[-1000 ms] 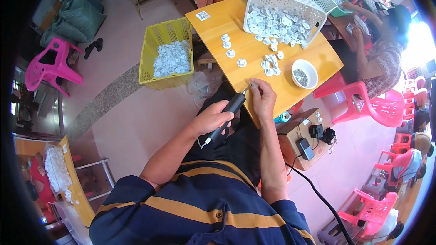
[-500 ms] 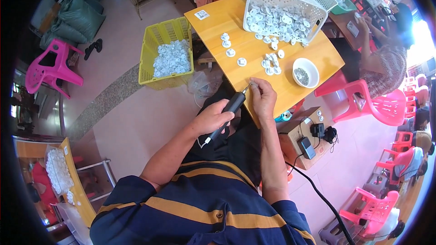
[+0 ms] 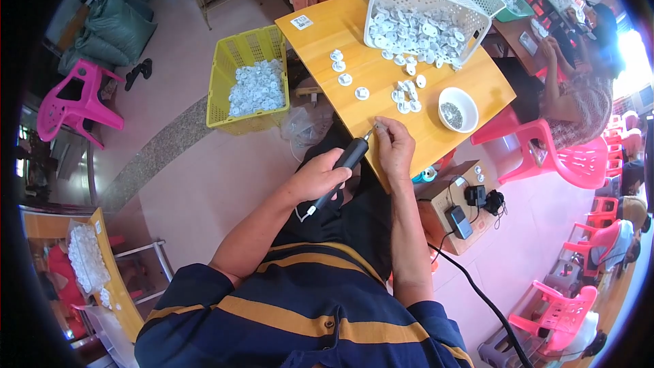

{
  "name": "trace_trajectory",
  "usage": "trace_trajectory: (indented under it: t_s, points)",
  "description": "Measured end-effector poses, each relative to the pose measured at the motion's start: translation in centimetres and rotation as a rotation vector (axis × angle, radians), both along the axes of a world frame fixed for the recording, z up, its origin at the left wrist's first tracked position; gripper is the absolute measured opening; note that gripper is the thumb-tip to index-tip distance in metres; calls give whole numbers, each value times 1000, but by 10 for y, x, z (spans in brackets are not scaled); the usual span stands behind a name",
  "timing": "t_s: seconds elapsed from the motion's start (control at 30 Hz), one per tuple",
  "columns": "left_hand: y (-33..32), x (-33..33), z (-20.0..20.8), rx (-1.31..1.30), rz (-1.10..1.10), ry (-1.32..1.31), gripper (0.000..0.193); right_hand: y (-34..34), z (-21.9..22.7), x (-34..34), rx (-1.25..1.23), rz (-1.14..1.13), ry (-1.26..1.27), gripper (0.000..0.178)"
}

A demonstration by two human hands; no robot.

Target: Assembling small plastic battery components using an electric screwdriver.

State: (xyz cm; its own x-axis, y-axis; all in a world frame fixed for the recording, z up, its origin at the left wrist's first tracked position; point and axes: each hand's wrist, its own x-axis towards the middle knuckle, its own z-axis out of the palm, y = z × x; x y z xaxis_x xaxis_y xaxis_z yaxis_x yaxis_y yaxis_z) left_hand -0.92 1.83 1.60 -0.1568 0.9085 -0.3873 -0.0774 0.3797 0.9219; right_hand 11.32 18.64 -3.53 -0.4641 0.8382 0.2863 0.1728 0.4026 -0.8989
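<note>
The black electric screwdriver (image 3: 344, 163) was clenched in the left hand (image 3: 319, 178), its long axis slanting up-right so the tip met a small part, too small to identify, pinched in the right hand's (image 3: 394, 151) fingers (image 3: 383, 133) at the desk (image 3: 354, 27) edge.

Small assembly workshop, piecework kind. A yellow wooden table (image 3: 436, 129) stood at centre, a white basket (image 3: 426, 17) of white plastic parts tipped on its far end. Left of the table, a yellow crate (image 3: 248, 75) held more parts. Right of it, pink plastic chairs (image 3: 565, 163) and another worker (image 3: 579, 95) seated.
</note>
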Motion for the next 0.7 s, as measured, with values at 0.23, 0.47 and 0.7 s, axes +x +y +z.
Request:
trace_trajectory:
  t_s: [0.23, 0.47, 0.7]
  points:
    - [-1, 0, 4, -22, 39, -126, 20, 1, -2, -8, -45, 27, 54, 17]
    - [-4, 10, -7, 26, 42, -429, 22, -1, -2, 2, -115, 7, 89, 15]
    - [-20, 16, -1, 82, 106, -579, 21, -7, -2, -2, -411, -70, 336, 18]
